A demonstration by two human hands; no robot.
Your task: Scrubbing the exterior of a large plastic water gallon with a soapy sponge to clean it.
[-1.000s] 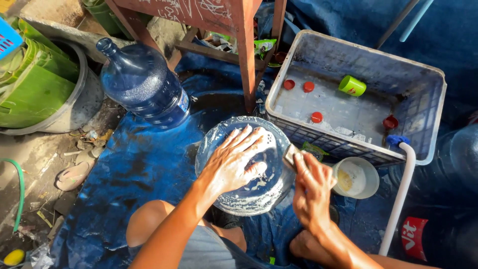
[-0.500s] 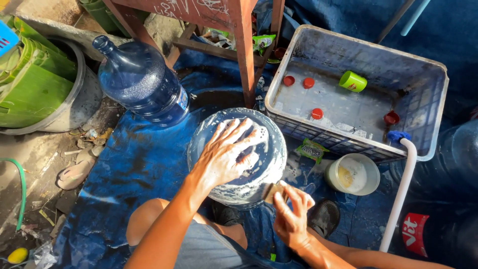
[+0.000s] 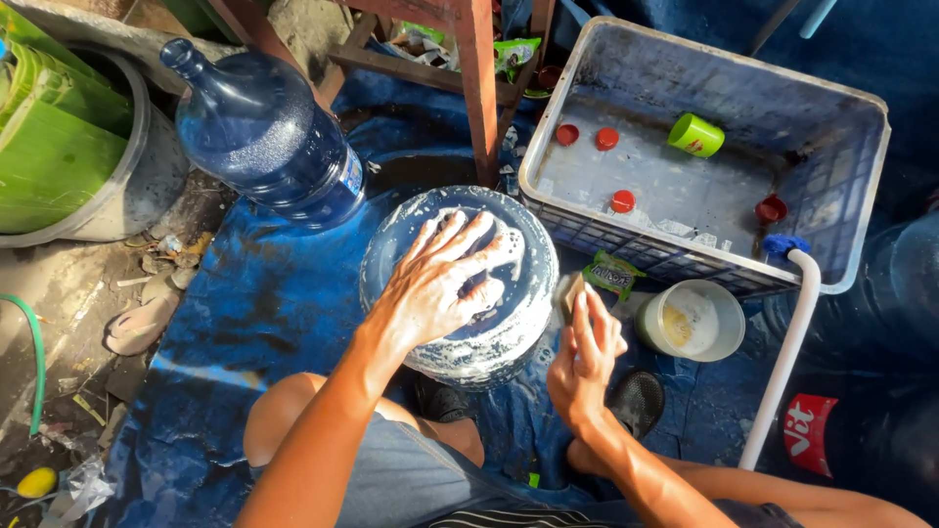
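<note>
Underneath left hand [image 3: 435, 288], round soapy jug [image 3: 518, 323]

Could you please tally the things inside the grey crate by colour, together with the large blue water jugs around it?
Red caps in the grey crate: 4
Green cup: 1
Large blue water jugs: 2, one lying on its side, one soapy under the left hand
Total: 7
</note>
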